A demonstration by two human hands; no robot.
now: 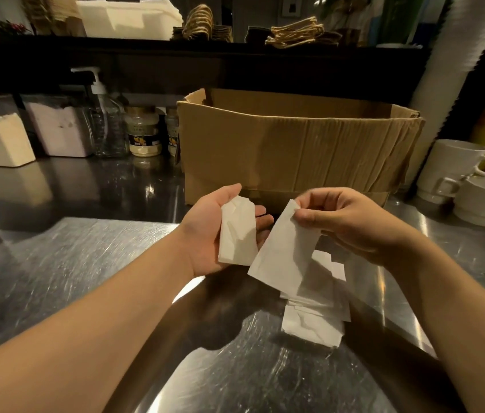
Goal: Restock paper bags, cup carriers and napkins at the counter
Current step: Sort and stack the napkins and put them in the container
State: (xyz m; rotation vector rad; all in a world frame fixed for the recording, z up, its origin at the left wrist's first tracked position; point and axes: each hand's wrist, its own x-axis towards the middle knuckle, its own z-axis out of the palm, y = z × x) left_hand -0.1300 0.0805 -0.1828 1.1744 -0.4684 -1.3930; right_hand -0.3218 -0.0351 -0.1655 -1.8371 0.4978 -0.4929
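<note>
Far left on the shiny metal surface (pixel 65 263), two clear tubs of powder (pixel 0 138) are seen, one whitish and one pinkish. Beside them a clear pump bottle (pixel 107 123) and two small jars with gold lids (pixel 145 131) are lined up.

Above, on a dark shelf (pixel 175 46), a white stack of napkins (pixel 129 19) is kept, and to its right brown paper bags with rope handles (pixel 296 34) are piled.

In the middle, the left hand (pixel 220 231) is held palm up. A folded white napkin (pixel 238 234) is laid across the palm, and the fingers are kept loose and nearly straight under it.

Behind the hands, an open cardboard box (pixel 295 144) is stood on the surface. What is inside it cannot be seen.

Just to the right of the left hand, a second white napkin (pixel 287 257) is pinched at its top corner by the thumb and fingers of the right hand (pixel 345 222). It is hung down at a slant, and its lower edge is touching or almost touching the first napkin.

Under it, a small messy pile of white napkins (pixel 312 320) is spread flat on the surface.

Far right, white mugs (pixel 458 171) are stacked, and a tall stack of white cups (pixel 443 70) is stood behind them.
</note>
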